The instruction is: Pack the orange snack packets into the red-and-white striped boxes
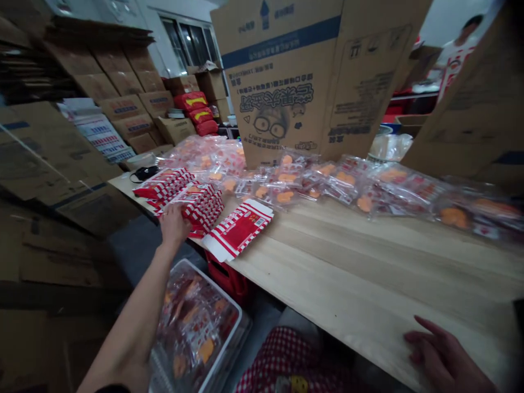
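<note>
Right hand (448,357) over table (347,267), left hand (174,225) touching cartons (203,204)

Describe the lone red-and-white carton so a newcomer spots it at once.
Find the pale wooden table. At its near edge, the left hand touches stacked cartons; the lone carton lies just right of them. Unlike those, it is single and flat, its broad red side facing up.

Head view: worn on the person | faces forward and downward | table (347,267) near | big carton (286,65) farther, 1 o'clock | right hand (444,352) close, 4 o'clock
</note>
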A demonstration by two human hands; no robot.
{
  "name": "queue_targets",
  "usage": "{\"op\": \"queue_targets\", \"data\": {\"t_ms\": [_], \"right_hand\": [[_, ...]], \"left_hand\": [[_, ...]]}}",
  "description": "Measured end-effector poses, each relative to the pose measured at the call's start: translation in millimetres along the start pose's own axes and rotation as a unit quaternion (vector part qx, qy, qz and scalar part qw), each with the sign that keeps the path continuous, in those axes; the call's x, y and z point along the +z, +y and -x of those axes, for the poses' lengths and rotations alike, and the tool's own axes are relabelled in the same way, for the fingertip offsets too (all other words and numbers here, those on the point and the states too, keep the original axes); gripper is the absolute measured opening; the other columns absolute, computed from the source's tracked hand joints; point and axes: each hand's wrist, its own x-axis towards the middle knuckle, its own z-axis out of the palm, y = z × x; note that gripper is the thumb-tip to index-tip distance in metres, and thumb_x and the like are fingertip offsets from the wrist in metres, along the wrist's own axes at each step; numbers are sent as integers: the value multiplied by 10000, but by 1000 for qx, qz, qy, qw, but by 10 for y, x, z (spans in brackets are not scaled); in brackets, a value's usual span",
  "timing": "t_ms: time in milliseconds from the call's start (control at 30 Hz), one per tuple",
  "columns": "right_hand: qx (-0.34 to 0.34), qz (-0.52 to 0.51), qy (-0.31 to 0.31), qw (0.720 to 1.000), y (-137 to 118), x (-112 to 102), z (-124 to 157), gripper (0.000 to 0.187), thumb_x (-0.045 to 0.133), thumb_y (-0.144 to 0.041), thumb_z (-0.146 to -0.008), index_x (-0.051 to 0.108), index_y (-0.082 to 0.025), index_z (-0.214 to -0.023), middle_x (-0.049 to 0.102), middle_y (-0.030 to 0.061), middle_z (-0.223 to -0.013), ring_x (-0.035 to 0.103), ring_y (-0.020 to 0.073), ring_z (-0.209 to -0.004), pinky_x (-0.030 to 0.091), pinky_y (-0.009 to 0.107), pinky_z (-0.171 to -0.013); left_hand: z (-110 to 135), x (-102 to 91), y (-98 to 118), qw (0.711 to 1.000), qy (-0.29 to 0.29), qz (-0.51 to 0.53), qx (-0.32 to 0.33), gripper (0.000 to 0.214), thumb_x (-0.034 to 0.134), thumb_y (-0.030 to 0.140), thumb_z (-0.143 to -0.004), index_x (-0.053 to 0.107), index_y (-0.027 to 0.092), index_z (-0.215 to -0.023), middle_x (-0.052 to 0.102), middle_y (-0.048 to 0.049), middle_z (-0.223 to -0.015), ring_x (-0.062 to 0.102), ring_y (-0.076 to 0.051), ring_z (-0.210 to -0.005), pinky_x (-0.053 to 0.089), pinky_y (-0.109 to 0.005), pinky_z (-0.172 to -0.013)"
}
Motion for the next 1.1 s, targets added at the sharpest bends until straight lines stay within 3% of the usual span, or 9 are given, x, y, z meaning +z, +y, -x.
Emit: {"op": "queue_targets", "data": {"t_ms": [133, 267, 433, 567, 700, 767, 833, 1000, 1100], "right_hand": [[38, 2, -31, 999, -184, -50, 7, 454, 558, -495, -749, 640, -259, -1129, 746, 58, -831, 691, 244, -570, 567, 347, -531], [32, -10, -23, 999, -90, -53, 12, 453, 573, -488, -751, 648, -233, -1117, 742, 61, -814, 690, 231, -562, 560, 319, -516], [-40, 24, -25, 999, -100, 19, 8, 371, 507, -406, -845, 640, -200, -1123, 734, 44, -797, 675, 178, -543, 553, 269, -521], [-258, 25, -35, 965, -909, -24, 17, 274, 464, -220, -907, 648, -214, -1109, 733, 80, -1012, 726, 208, -913, 587, 305, -778], [-402, 10, -29, 915, -1907, -130, -144, 478, 412, -53, -890, 528, -197, -1330, 610, 127, -1317, 561, 229, -1261, 476, 410, -1053], [-400, 18, -4, 916, -2143, -152, -292, 510, 434, -45, -856, 487, -164, -1350, 608, 149, -1302, 549, 257, -1252, 455, 460, -1062], [-366, 37, 1, 930, -2186, -165, -424, 484, 488, -78, -821, 502, -136, -1301, 645, 157, -1200, 587, 286, -1159, 475, 486, -1005], [-315, 118, 98, 937, -2076, -322, -543, 539, 577, -161, -763, 519, -82, -1293, 587, 211, -1271, 528, 350, -1184, 425, 520, -981], [-327, 124, 77, 934, -2109, -525, -542, 414, 526, -115, -777, 601, -130, -1183, 645, 154, -1183, 566, 305, -1106, 418, 459, -938]], "left_hand": [[260, 477, 789, 981, -159, -30, 104, 509, 588, 460, -876, 572, 187, -1304, 577, -177, -1388, 501, -369, -1317, 400, -465, -1045], [450, 659, 1268, 956, -258, -48, 134, 384, 550, 450, -913, 678, 164, -1134, 707, -187, -1136, 681, -336, -1038, 502, -395, -835], [517, 350, 1351, 955, -260, -72, 120, 284, 496, 180, -899, 690, 146, -1103, 742, -163, -914, 716, -303, -887, 493, -346, -746], [704, 20, 1578, 968, -170, 127, 131, 311, 423, 258, -962, 667, 146, -1120, 717, -102, -826, 690, -242, -772, 493, -302, -710], [904, -83, 1982, 805, -298, 495, 132, 368, 502, 459, -959, 666, 148, -1067, 726, -65, -881, 680, -213, -771, 542, -277, -696], [963, -64, 2169, 730, -372, 555, 140, 377, 558, 470, -940, 663, 147, -1104, 735, -65, -938, 688, -219, -818, 559, -286, -724], [993, -33, 2313, 703, -400, 564, 166, 363, 585, 454, -934, 675, 140, -1092, 736, -66, -949, 687, -217, -842, 559, -278, -738], [976, 52, 2468, 702, -410, 541, 216, 344, 590, 440, -933, 700, 123, -1010, 739, -55, -874, 684, -200, -788, 546, -242, -682], [945, 100, 2491, 745, -366, 494, 258, 361, 526, 422, -969, 707, 121, -1052, 756, -57, -871, 698, -193, -759, 536, -234, -651]]}}
